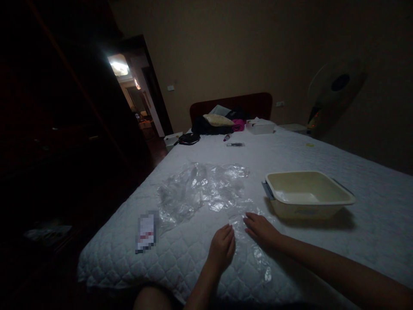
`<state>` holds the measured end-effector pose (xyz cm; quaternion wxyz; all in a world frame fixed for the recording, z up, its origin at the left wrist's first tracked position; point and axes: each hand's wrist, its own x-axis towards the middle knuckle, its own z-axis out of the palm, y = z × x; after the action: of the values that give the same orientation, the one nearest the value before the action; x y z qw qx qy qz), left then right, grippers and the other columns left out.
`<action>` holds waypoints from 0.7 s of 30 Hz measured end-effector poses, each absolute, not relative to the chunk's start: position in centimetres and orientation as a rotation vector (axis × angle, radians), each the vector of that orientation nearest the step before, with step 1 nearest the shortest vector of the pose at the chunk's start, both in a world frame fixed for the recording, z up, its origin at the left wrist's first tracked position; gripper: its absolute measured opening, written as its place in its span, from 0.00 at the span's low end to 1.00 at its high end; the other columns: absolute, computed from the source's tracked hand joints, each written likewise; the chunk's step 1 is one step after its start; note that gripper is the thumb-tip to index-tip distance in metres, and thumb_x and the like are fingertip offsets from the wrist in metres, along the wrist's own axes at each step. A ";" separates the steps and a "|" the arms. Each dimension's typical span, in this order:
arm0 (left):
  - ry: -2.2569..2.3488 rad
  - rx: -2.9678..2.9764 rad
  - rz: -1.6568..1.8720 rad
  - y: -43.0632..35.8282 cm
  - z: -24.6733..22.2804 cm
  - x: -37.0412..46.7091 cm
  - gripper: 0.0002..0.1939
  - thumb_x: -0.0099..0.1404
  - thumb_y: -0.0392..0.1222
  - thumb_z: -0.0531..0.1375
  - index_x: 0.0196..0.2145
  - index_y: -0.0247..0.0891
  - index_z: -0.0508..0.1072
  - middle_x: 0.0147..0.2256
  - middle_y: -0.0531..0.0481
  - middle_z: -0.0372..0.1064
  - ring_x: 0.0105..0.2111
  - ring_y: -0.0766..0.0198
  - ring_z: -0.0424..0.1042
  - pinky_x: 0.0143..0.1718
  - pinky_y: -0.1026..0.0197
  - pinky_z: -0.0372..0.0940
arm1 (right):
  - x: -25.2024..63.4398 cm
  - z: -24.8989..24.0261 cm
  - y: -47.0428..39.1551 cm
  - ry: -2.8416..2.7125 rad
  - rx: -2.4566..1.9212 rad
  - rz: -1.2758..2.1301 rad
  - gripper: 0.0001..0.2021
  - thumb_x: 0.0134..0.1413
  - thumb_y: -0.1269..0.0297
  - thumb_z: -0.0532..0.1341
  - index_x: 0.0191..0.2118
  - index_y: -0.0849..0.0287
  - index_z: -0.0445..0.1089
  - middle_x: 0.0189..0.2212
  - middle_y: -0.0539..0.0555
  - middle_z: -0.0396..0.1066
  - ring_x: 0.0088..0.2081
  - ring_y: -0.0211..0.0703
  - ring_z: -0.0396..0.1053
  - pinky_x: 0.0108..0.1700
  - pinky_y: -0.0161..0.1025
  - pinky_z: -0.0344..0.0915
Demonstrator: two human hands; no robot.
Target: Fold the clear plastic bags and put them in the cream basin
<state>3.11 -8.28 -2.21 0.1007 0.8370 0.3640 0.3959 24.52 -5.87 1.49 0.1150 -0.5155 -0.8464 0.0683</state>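
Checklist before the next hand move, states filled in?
1. Both hands visible: ok, left hand and right hand are over the near part of the bed.
2. Clear plastic smooth: not ok, it is crumpled.
3. Firm grip on the plastic: cannot tell for either hand.
4. Basin upright: ok, it sits on the bed beyond the right forearm.
5. Pixelated item identifiable: not ok, its details are masked.

Dim overall, near-black at left; a ceiling light [119,68] glares through the doorway [140,101], crumpled clear plastic [201,185] glints, and the cream basin [300,211] throws a soft shadow (pixelation blots out one small item [146,231]).
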 end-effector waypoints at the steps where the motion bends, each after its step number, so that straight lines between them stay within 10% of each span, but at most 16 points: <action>1: 1.063 2.479 1.166 -8.2 -2.2 3.1 0.20 0.62 0.35 0.50 0.52 0.40 0.63 0.50 0.42 0.63 0.52 0.55 0.60 0.51 0.47 0.58 | 24.6 1.5 -5.8 -2.485 -1.508 0.190 0.16 0.53 0.64 0.53 0.47 0.61 0.64 0.51 0.64 0.60 0.51 0.52 0.58 0.50 0.47 0.55; 21: 1.090 2.764 1.089 -8.1 -3.0 3.6 0.13 0.64 0.36 0.51 0.45 0.37 0.66 0.46 0.42 0.67 0.48 0.59 0.65 0.46 0.52 0.65 | 22.5 3.1 -10.2 -2.804 -0.912 -0.057 0.07 0.53 0.69 0.53 0.36 0.60 0.66 0.34 0.56 0.67 0.35 0.43 0.61 0.37 0.40 0.57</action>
<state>3.58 -8.06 -3.00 -0.0113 0.8734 0.3444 0.3441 22.52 -10.17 3.10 0.0961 -0.3080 -0.9463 -0.0192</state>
